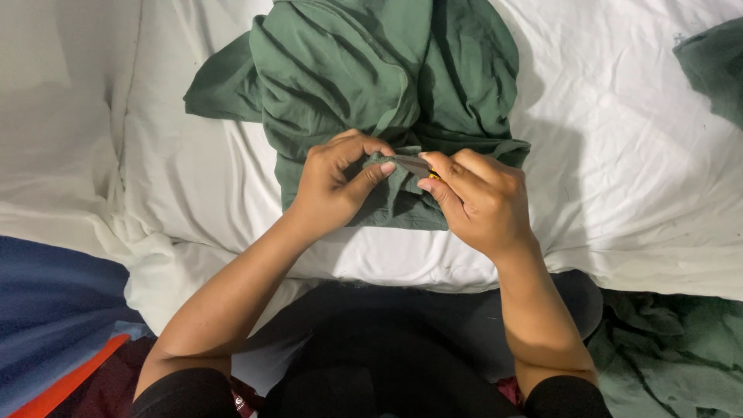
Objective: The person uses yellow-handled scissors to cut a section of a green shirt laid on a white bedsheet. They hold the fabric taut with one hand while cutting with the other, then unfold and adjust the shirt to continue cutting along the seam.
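Note:
A crumpled dark green garment (371, 85) lies on a white sheet (619, 170) in front of me. My left hand (334, 186) pinches a fold of the green cloth at its near edge. My right hand (476, 200) is closed around a small tool with a grey blade and a bit of yellow at the handle (418, 165); the blade tip reaches the fold held by the left fingers. Most of the tool is hidden inside my right fingers.
More green fabric lies at the lower right (673, 348) and at the upper right corner (716, 66). A blue cloth with an orange edge (54, 310) is at the lower left. My dark-clothed lap (387, 348) fills the bottom centre.

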